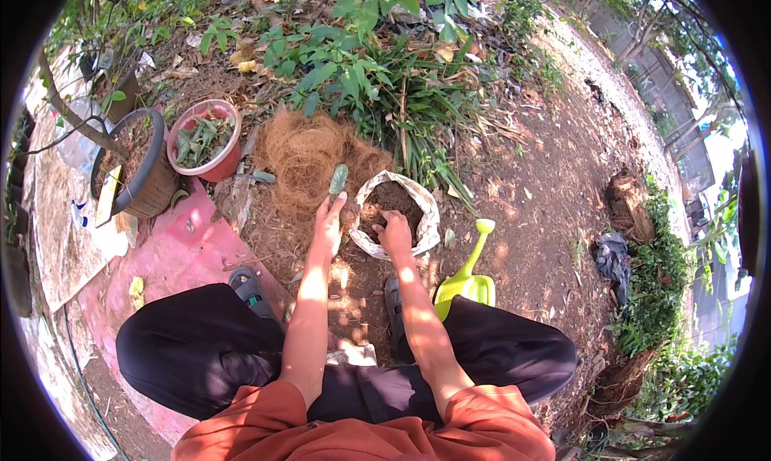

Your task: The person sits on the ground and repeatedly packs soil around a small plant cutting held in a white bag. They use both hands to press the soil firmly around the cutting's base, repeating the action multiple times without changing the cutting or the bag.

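My left hand (327, 227) holds a small green leaf-shaped plant cutting (339, 178) upright, its lower end hidden by the thumb and fingers. To the right stands a white woven sack (429, 211) with its rim rolled down, filled with dark brown soil (394, 197). My right hand (396, 235) reaches over the sack's near rim, fingers bent and touching the soil; whether they grip anything is unclear. Just beyond my left hand lies a loose heap of brown coconut-like fibre (307, 154). A lime-green plastic hand shovel (467, 283) rests on the ground by my right knee.
At the left stand a large dark-rimmed pot (147, 184) with a woody stem and a red plastic pot (223, 163) of wilted leaves. A pink board (174, 244) lies on the ground. Green plants (415, 99) grow ahead; a black plastic bag (613, 262) lies far right.
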Motion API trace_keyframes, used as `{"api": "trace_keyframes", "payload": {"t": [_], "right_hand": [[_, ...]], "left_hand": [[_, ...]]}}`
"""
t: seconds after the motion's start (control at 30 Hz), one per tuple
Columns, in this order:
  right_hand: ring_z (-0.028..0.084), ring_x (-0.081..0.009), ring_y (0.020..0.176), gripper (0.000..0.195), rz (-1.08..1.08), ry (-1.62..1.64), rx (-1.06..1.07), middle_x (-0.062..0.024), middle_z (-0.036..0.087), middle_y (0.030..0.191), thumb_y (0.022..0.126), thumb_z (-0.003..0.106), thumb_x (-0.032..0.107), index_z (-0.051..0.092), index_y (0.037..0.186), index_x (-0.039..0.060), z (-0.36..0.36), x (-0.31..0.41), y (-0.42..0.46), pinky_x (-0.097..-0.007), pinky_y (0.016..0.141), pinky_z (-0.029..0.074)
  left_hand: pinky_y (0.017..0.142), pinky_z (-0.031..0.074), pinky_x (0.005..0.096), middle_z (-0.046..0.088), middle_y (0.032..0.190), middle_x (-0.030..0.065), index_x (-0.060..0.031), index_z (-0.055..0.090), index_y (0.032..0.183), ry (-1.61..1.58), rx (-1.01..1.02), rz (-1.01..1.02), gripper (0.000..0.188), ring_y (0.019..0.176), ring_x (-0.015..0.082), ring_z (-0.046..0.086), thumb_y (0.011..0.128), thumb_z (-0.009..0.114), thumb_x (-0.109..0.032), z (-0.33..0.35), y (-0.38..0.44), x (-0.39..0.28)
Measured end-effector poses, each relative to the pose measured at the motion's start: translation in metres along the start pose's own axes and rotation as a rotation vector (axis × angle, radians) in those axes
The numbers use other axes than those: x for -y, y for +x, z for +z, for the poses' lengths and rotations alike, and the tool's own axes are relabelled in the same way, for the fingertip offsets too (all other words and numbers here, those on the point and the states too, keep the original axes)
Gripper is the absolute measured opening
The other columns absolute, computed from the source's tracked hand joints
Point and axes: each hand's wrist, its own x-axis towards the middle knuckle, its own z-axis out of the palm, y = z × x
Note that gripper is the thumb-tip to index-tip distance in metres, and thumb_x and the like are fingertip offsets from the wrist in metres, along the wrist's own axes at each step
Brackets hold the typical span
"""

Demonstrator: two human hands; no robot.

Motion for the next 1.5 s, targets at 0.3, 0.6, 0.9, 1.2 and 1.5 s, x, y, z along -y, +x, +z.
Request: {"api": "trace_keyframes", "payload": {"t": [0.3,0.6,0.9,1.2,1.5], "right_hand": [[0.063,-0.0395,0.094,0.031,0.044,0.044,-0.001,-0.0235,0.067,0.098,0.079,0.072,0.017,0.068,0.106,0.0019,-0.005,0.004,0.004,-0.0433,0.084,0.050],[0.054,-0.0383,0.114,0.042,-0.050,0.052,0.036,-0.0209,0.059,0.121,0.081,0.071,0.019,0.060,0.119,0.0033,0.000,-0.002,0.002,-0.0429,0.097,0.044],[0.058,-0.0360,0.107,0.042,0.034,-0.070,0.115,-0.0185,0.062,0.114,0.078,0.075,0.019,0.063,0.115,0.0045,-0.005,0.018,-0.002,-0.0435,0.090,0.048],[0.065,-0.0360,0.091,0.032,0.065,0.132,0.105,-0.0215,0.068,0.095,0.077,0.075,0.018,0.067,0.104,0.0037,-0.015,0.004,0.004,-0.0398,0.080,0.051],[0.058,-0.0083,0.081,0.033,0.049,0.898,0.016,-0.0031,0.064,0.091,0.089,0.068,0.017,0.060,0.116,-0.0009,-0.031,0.001,0.026,-0.0246,0.074,0.051]], "left_hand": [[0.101,0.032,0.0354,0.054,0.126,0.0071,-0.0031,0.051,0.129,0.033,-0.021,0.038,0.053,0.118,0.0181,0.047,0.090,0.065,-0.036,0.002,0.000,-0.002],[0.098,0.041,0.0396,0.054,0.131,0.0087,-0.0072,0.045,0.137,-0.159,0.070,0.001,0.056,0.116,0.0199,0.054,0.093,0.056,-0.040,-0.019,0.020,0.016],[0.100,0.034,0.0380,0.061,0.118,0.0036,-0.0130,0.057,0.123,-0.121,0.121,-0.050,0.039,0.112,0.0162,0.053,0.092,0.060,-0.035,-0.013,0.017,0.019],[0.074,0.052,0.0285,0.067,0.095,0.0012,-0.0071,0.062,0.106,-0.148,0.120,0.050,0.018,0.085,0.0119,0.064,0.092,0.062,-0.018,0.000,0.009,0.018],[0.094,0.047,0.0345,0.061,0.120,0.0083,-0.0072,0.053,0.125,-0.458,0.128,-0.110,0.035,0.107,0.0200,0.060,0.097,0.053,-0.028,-0.005,0.029,0.038]]}}
